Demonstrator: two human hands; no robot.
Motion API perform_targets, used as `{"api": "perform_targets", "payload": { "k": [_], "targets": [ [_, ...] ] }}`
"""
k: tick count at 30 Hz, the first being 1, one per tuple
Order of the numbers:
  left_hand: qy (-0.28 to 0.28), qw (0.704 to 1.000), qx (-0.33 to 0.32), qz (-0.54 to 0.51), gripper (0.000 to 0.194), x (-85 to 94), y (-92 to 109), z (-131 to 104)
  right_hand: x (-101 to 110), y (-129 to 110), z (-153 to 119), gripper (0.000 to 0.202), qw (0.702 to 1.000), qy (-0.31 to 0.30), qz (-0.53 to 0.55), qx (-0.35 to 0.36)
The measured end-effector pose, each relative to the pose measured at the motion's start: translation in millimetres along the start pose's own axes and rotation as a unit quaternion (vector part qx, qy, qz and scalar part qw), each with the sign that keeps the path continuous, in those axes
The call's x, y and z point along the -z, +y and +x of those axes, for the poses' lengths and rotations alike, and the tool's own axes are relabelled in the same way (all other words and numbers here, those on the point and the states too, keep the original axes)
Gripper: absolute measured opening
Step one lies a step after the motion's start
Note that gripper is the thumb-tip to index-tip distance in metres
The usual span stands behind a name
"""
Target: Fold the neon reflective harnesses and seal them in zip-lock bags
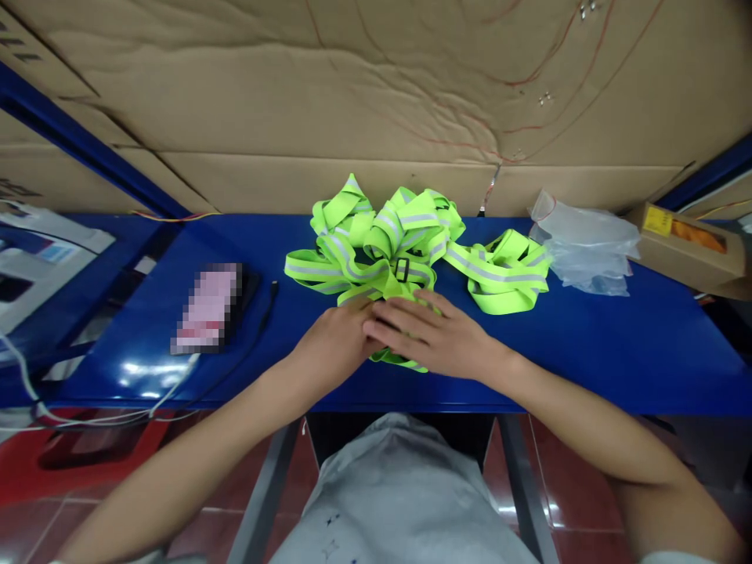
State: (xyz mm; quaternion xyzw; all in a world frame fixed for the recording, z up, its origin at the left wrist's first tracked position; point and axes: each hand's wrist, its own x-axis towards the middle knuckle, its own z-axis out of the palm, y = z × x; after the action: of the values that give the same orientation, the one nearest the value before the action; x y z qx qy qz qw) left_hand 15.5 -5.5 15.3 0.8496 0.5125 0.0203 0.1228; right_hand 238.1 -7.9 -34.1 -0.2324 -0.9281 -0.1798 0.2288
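Neon yellow-green straps with grey reflective stripes [411,227] lie in a tangled heap at the middle of the blue table, with a black buckle [403,269] on one strap. A looser bundle of the same strap [508,274] sits to the right, joined by a band. My left hand [352,333] rests at the near edge of the heap, its fingers mostly hidden behind my right hand. My right hand [426,333] lies over strap and against my left hand, its fingers stretched out and slightly apart. Green strap shows below both hands.
On the blue table [616,352], clear plastic bags [587,243] and a cardboard box [687,251] are at the right. A blurred-out pink phone-like object [208,305] and a black cable [264,317] lie left. Cardboard [352,102] stands behind; a white device [47,258] is far left.
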Motion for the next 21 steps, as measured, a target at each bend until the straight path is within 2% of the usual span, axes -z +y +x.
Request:
{"api": "perform_targets", "payload": {
  "k": [2, 5, 11, 16, 21],
  "targets": [
    [-0.017, 0.999, 0.018, 0.021, 0.029, 0.6, 4, 3, -4, 3, 1, 0.058, 0.998, -0.046, 0.007, -0.038],
    [-0.043, 0.998, 0.027, 0.045, 0.028, 1.5, 8, 4, -5, 6, 2, 0.062, 0.994, -0.084, 0.032, -0.064],
    [-0.035, 0.998, 0.003, 0.056, 0.025, -2.2, 9, 7, -3, -1, 6, 0.073, 0.985, -0.136, 0.019, -0.104],
    [-0.013, 0.999, 0.019, 0.036, 0.023, -5.5, 3, 14, -6, 5, 7, 0.042, 0.979, -0.160, -0.011, -0.125],
    [-0.005, 1.000, 0.009, 0.003, 0.015, -3.9, -6, 6, 2, 13, 8, 0.039, 0.983, -0.150, 0.048, -0.097]
  ]
}}
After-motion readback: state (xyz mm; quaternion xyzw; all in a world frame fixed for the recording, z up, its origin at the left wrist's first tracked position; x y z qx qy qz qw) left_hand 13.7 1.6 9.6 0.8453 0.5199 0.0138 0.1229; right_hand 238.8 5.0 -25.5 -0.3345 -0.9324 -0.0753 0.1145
